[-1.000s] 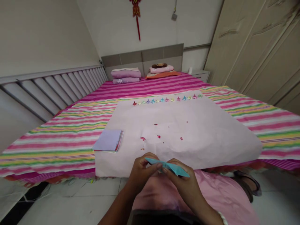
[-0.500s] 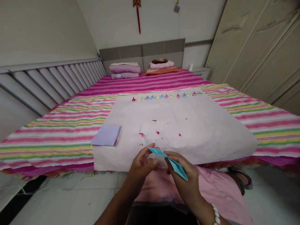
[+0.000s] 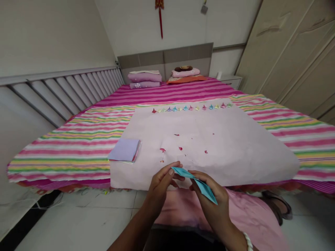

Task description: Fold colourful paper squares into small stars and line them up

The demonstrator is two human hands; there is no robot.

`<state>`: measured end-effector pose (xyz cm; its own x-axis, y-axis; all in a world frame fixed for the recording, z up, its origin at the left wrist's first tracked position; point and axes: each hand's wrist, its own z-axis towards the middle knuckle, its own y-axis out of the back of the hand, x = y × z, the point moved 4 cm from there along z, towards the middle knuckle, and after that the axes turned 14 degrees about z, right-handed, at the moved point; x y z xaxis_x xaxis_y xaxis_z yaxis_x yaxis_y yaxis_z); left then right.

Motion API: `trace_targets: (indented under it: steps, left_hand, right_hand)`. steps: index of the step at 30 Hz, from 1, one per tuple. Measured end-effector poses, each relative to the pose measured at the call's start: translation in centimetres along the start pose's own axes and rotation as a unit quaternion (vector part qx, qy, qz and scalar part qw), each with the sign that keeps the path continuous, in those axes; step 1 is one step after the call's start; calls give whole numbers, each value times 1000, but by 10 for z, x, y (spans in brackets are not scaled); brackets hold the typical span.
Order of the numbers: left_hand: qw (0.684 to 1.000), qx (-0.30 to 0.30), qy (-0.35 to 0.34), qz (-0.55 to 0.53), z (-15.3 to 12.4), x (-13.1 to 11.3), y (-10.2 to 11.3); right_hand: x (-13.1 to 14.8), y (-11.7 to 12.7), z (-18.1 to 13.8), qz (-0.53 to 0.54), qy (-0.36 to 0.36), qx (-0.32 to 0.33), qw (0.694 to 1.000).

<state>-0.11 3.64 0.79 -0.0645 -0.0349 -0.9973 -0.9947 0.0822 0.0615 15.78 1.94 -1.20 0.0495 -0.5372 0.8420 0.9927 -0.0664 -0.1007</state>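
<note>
A folded sheet of blue origami paper (image 3: 206, 191), long and narrow, is held slantwise over the near edge of the white sheet (image 3: 227, 139). My right hand (image 3: 218, 198) is closed around its middle and lower part, the thumb beneath and the fingers along the top. My left hand (image 3: 161, 183) pinches the far left tip between thumb and fingers. In a row across the back of the white sheet stand several small folded paper pieces (image 3: 185, 108) in many colours. A stack of square paper (image 3: 125, 150), lilac on top, lies at the left.
Several torn red scraps (image 3: 180, 149) are scattered on the white sheet. Beneath it is a striped bedspread (image 3: 91, 139), with folded bedding (image 3: 145, 77) at the headboard. A railing (image 3: 86, 85) runs along the left; a wardrobe (image 3: 282, 52) stands at the right.
My left thumb has come up against the blue paper's tip, where the hand was looser before. The whole scene has shifted slightly right in view. My right hand keeps its hold.
</note>
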Motion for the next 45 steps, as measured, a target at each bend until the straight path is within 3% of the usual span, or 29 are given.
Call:
trace_targets:
  steps: [19, 45]
  left_hand:
    - [999, -3, -9, 39, 2, 1, 10]
    - [999, -19, 18, -20, 4, 10, 10]
  right_hand:
    - [2, -2, 2, -21, -4, -10, 1000]
    - [2, 0, 2, -47, 33, 6, 998]
